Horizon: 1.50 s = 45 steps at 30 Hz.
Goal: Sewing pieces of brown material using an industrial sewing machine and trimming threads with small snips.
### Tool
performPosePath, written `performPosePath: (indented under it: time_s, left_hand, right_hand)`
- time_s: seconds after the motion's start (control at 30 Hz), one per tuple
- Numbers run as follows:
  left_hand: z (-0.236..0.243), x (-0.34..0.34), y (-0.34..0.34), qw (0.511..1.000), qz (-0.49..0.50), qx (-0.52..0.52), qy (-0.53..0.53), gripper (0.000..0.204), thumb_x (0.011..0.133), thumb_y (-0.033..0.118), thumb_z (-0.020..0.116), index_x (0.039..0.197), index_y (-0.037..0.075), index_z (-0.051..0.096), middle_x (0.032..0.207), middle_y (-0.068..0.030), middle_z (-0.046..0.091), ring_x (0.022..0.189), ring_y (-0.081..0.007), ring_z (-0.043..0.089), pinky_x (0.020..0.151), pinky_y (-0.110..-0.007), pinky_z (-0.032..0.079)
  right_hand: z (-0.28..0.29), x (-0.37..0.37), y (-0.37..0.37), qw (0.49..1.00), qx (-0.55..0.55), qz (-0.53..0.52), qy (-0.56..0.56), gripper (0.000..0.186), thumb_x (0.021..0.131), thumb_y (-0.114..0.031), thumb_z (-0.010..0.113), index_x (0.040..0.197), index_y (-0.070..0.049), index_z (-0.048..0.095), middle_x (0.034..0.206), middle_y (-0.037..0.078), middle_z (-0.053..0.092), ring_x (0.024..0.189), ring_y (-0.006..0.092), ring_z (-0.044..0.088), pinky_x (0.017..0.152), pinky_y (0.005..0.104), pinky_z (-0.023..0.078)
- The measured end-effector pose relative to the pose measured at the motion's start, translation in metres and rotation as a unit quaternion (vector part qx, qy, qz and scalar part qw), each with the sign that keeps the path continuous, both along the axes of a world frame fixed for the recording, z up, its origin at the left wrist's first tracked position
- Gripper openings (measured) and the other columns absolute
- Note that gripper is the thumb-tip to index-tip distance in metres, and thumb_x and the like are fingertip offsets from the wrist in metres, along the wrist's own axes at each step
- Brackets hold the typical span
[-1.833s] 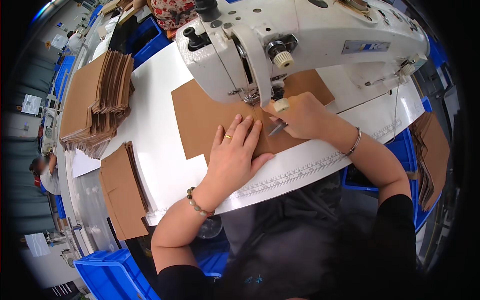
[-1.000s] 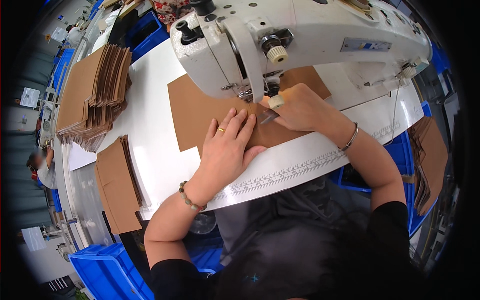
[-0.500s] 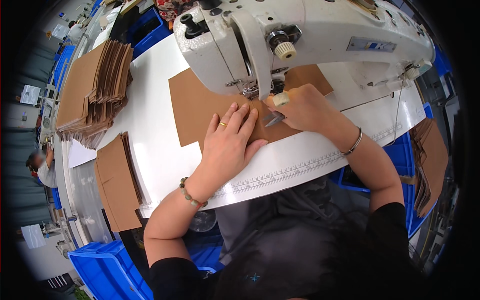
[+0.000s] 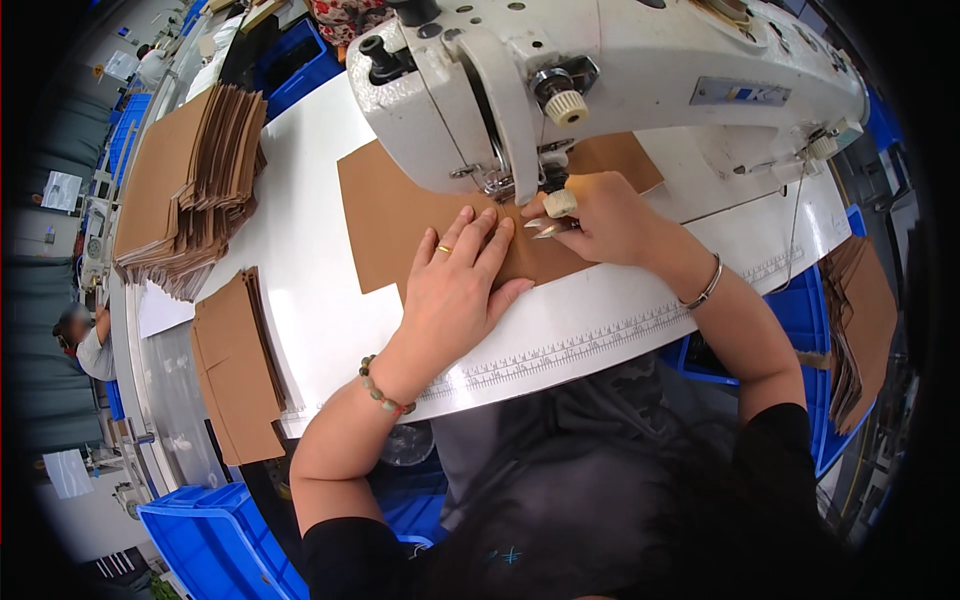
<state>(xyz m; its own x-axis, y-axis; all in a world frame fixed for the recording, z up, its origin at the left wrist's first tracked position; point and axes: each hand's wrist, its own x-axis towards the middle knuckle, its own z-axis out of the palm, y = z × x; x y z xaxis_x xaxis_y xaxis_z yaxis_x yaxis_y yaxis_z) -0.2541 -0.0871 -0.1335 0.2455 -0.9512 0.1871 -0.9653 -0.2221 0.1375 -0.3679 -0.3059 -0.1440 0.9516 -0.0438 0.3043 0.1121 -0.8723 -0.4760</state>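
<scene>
A flat brown panel lies under the needle area of a white sewing machine. My left hand rests flat on it, fingers spread toward the presser foot. Just right of the foot, my right hand is closed around small thread snips. Their metal blades point left over the panel, near my left fingertips. The handles are mostly hidden in my palm. I cannot tell whether a thread lies between the blades.
A tall stack of brown panels stands at the left, with a smaller pile nearer me. More brown pieces lie on a blue crate at the right. A ruler strip runs along the white table's front edge.
The snips have turned in my right hand, so the blades lie more level and slightly higher. My left hand stays almost where it was on the panel.
</scene>
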Motion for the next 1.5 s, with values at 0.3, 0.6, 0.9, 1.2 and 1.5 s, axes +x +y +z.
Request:
performPosePath:
  time_s: [0.3, 0.6, 0.9, 1.2, 1.5]
  left_hand:
    - [-0.002, -0.001, 0.003, 1.0, 0.007, -0.008, 0.007, 0.065, 0.092, 0.043, 0.069, 0.145, 0.008, 0.054, 0.145, -0.0122, 0.054, 0.142, -0.0326, 0.045, 0.113, -0.055, 0.038]
    - [0.012, -0.026, 0.078, 0.997, 0.046, 0.02, 0.052, 0.065, 0.089, 0.041, 0.073, 0.144, 0.01, 0.056, 0.148, -0.011, 0.053, 0.143, -0.0338, 0.044, 0.114, -0.055, 0.037]
    - [0.024, -0.046, 0.127, 0.977, 0.131, -0.106, 0.131, 0.037, 0.082, 0.023, 0.081, 0.113, 0.007, 0.07, 0.115, -0.0105, 0.069, 0.107, -0.03, 0.065, 0.087, -0.039, 0.054]
    - [0.005, -0.017, 0.061, 0.967, 0.195, -0.099, 0.131, 0.017, 0.086, 0.015, 0.076, 0.095, 0.004, 0.065, 0.089, -0.011, 0.064, 0.086, -0.0322, 0.06, 0.077, -0.042, 0.051]
    - [0.001, -0.001, 0.076, 0.89, 0.213, -0.15, 0.375, 0.012, 0.091, -0.001, 0.07, 0.099, 0.0, 0.062, 0.085, -0.0037, 0.068, 0.076, -0.0085, 0.065, 0.068, -0.024, 0.052]
  right_hand:
    - [-0.006, -0.005, -0.005, 0.921, 0.386, 0.036, -0.024, 0.013, 0.086, -0.011, 0.076, 0.087, -0.002, 0.067, 0.06, 0.007, 0.046, 0.055, 0.0172, 0.038, 0.056, 0.0304, 0.037]
    - [0.017, -0.018, -0.003, 0.999, -0.012, -0.029, 0.024, 0.02, 0.081, -0.022, 0.077, 0.083, -0.006, 0.066, 0.069, 0.009, 0.066, 0.066, 0.0308, 0.066, 0.06, 0.0392, 0.049]
    - [0.037, -0.045, 0.056, 0.992, 0.082, 0.006, 0.097, 0.03, 0.086, -0.017, 0.073, 0.107, -0.008, 0.054, 0.094, 0.01, 0.066, 0.084, 0.0301, 0.067, 0.071, 0.0395, 0.051]
    - [0.035, -0.048, 0.085, 0.995, 0.077, -0.016, 0.052, 0.023, 0.084, -0.014, 0.075, 0.101, -0.007, 0.061, 0.093, 0.007, 0.059, 0.083, 0.0261, 0.065, 0.069, 0.0363, 0.051]
    - [0.021, -0.031, 0.106, 0.994, 0.087, -0.013, 0.063, 0.021, 0.088, -0.018, 0.072, 0.101, -0.007, 0.061, 0.096, 0.007, 0.056, 0.083, 0.0268, 0.066, 0.068, 0.0391, 0.051]
